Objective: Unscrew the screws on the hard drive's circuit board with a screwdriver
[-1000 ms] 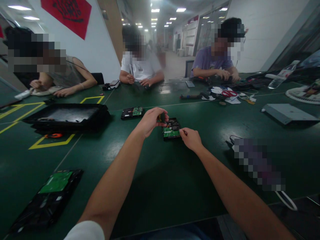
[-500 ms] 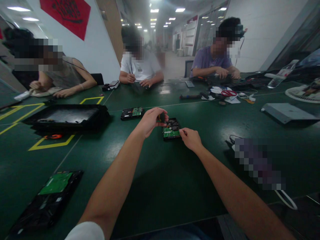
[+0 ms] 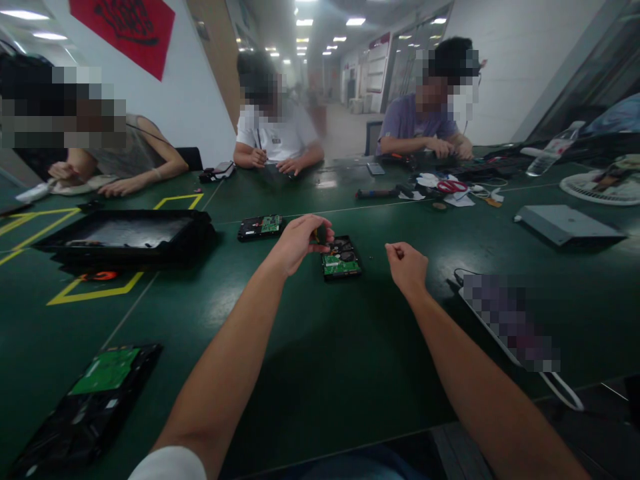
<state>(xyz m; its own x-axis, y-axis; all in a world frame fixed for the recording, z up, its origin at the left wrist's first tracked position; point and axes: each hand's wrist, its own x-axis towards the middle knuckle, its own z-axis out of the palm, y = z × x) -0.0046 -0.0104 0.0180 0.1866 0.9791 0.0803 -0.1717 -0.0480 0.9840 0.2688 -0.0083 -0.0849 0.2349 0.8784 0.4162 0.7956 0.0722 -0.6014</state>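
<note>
A black hard drive [image 3: 345,261] with a green circuit board lies flat on the dark green table [image 3: 320,373], between the person's 2 hands. At its far left corner, the left hand [image 3: 299,241] has fingers curled around a dark tool [image 3: 321,234], perhaps a screwdriver. The right hand [image 3: 410,269] is apart from the drive, fingers pressed together; whether they pinch anything cannot be told. Between drive and right hand lies a tiny speck [image 3: 371,257], possibly a screw. The step appears to be tool work on the drive's board side; the next move would call for a steady, upright tool and a light touch. A 2nd hard drive [image 3: 260,227] sits beside the left hand; a 3rd hard drive [image 3: 90,408] lies near left.
</note>
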